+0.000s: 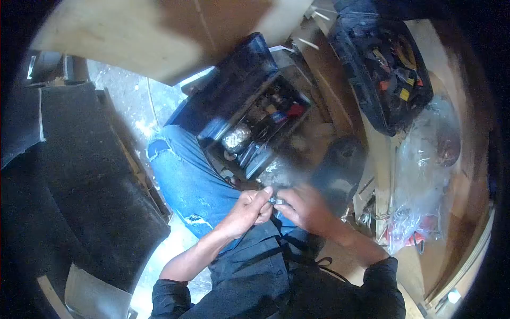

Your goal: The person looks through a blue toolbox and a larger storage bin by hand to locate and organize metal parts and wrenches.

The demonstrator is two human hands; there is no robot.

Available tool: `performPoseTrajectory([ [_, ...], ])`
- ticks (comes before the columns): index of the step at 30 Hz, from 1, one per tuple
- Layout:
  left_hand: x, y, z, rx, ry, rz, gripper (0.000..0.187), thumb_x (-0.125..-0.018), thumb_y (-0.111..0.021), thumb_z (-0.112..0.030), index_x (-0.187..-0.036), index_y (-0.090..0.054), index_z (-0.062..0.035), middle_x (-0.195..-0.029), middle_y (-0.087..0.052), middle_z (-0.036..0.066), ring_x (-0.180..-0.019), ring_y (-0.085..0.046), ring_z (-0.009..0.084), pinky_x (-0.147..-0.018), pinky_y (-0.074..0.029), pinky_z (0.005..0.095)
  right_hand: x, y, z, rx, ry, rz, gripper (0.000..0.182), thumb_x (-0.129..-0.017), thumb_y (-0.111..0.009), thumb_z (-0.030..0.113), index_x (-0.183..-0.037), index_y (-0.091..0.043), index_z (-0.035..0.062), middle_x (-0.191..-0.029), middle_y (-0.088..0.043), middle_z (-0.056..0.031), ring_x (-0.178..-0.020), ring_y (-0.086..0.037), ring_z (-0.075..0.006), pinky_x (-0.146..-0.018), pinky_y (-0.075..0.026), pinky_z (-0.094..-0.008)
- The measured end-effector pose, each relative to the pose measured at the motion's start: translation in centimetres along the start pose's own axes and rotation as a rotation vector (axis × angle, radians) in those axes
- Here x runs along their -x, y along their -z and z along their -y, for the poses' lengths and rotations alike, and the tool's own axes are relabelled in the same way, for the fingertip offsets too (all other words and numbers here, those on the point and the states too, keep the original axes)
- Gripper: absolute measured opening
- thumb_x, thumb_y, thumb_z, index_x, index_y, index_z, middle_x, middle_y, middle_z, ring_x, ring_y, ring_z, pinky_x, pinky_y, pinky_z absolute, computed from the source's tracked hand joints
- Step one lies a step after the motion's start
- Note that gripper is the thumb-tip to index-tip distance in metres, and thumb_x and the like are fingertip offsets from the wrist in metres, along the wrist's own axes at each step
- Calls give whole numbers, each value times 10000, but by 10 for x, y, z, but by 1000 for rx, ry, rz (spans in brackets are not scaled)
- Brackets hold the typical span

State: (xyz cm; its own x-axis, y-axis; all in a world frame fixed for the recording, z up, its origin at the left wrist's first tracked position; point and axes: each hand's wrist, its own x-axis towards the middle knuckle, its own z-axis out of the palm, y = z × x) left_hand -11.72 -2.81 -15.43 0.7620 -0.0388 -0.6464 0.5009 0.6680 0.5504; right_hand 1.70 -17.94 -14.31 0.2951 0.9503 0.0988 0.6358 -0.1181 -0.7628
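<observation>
Near my lap, my left hand (252, 210) is closed, its thumb and fingers pressed together at a small metallic piece (275, 201). My right hand (305, 208) meets it from the other side, pinching the same small piece; that hand is slightly blurred. What exactly the piece is cannot be made out. Beyond my hands, between my knees, an open dark toolbox (212, 151) holds metal tools, a shiny silvery bundle (237, 138) and some red and blue items. Neither hand touches the toolbox.
A second dark tool case (366, 101) with yellow and red tools lies at the upper right. Below it is a clear plastic bag (419, 175). A wooden panel (133, 37) spans the upper left. Dark padded pieces (79, 143) stand at the left.
</observation>
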Motion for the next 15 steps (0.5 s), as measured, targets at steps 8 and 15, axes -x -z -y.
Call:
performPoseTrajectory([
  [8, 9, -6, 19, -762, -572, -241, 362, -1028, -554, -293, -771, -515, -41, -655, -512, 83, -583, -509, 263, -556, -408, 374, 8, -5, 5, -572, -463, 142, 214, -976, -584, 253, -890, -569, 58, -734, -564, -27, -652, -545, -169, -622, -438, -331],
  [15, 3, 9, 26, -1036, -877, -196, 223, -914, -675, -206, -835, -568, -26, -737, -545, 145, -668, -557, 369, -606, -450, 448, 9, -12, 18, -982, -976, 159, 373, -1025, -473, 363, -782, -557, 93, -626, -443, 53, -548, -404, -66, -517, -318, -253],
])
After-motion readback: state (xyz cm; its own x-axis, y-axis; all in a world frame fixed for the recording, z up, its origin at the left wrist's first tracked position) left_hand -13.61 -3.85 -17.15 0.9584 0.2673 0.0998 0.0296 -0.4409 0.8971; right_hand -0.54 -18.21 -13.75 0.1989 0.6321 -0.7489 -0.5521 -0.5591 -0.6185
